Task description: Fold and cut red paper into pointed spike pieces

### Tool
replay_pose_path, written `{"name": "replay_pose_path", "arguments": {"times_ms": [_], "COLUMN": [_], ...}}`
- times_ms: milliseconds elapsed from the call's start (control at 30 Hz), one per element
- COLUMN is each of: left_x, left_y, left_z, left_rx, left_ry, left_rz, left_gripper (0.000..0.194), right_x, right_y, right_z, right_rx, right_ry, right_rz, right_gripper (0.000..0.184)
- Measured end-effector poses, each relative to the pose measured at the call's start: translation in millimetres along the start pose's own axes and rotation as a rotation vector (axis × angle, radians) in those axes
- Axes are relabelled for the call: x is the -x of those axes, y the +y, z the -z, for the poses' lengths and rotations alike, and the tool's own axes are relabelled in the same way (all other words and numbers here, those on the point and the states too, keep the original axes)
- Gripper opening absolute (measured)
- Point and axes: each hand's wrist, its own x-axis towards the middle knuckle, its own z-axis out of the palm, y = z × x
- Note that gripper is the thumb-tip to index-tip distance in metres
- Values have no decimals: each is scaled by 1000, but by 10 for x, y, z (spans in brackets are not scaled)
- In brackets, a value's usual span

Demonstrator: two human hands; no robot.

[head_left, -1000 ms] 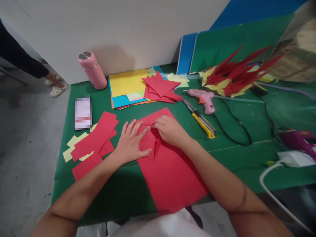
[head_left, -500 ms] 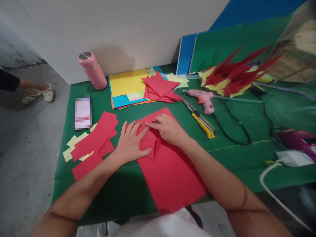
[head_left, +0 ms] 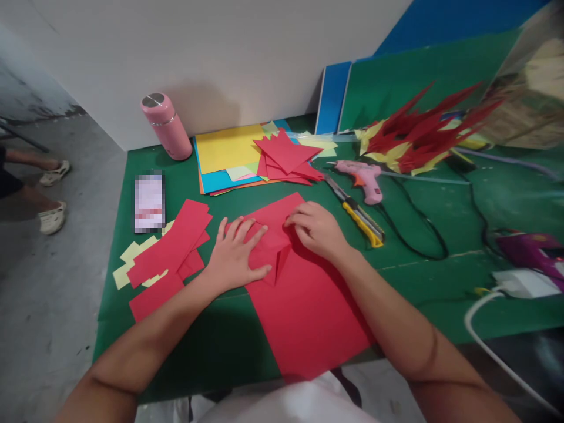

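The folded red paper, mid-frame on a larger red sheet, looks light and easily creased — best held by its edges. The left hand lies spread over it, clasping nothing; the right hand curls beside it — pinching or not, I cannot tell. Fingers hide some folds.

One pink bottle stands at the far left corner of the table, one phone lies by its left edge, and one large red sheet reaches its near edge. Farther right are one glue gun, one yellow-handled cutter and one paper flame cluster. The red strips overlap too much to count.
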Motion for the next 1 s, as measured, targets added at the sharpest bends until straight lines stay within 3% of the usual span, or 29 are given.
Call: {"name": "replay_pose_path", "arguments": {"times_ms": [133, 367, 833, 1000], "left_x": [5, 2, 14, 9], "left_y": [-8, -19, -24, -25], "left_z": [-4, -20, -47, -40], "left_rx": [16, 20, 77, 73], "left_ry": [-18, -15, 57, 45], "left_rz": [-15, -23, -29, -35], "left_gripper": [76, 79, 72, 72], "right_x": [-31, -58, -41, -55], "right_y": [-105, -188, -228, -205], "right_z": [-84, -109, -92, -93], "right_rx": [-75, -190, -389, -335], "right_ry": [48, 32, -63, -103], "right_rz": [-96, -137, -105, 13], "right_gripper": [17, 23, 27, 22]}}
